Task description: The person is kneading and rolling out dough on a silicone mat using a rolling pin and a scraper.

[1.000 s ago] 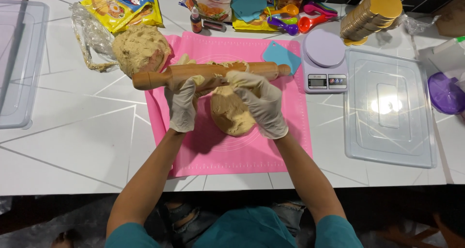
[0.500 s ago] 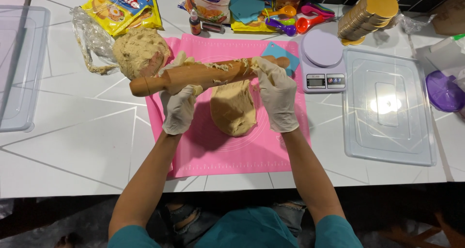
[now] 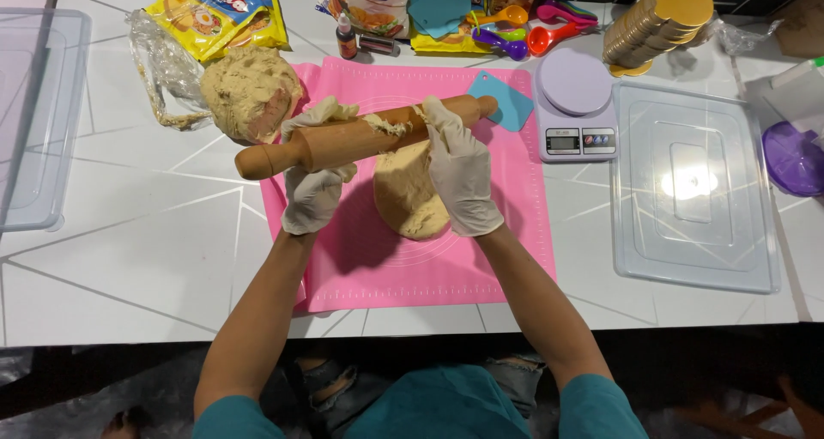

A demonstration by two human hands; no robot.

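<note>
Wooden rolling pin [image 3: 360, 137], gripped by both gloved hands' closed fingers, had lifted off the flattened dough [image 3: 410, 194], ending one pass.

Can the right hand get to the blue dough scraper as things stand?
Probably yes, once it lets go: the right hand is wrapped around the rolling pin, but the blue dough scraper lies just beyond it on the pink mat, nothing between.
</note>
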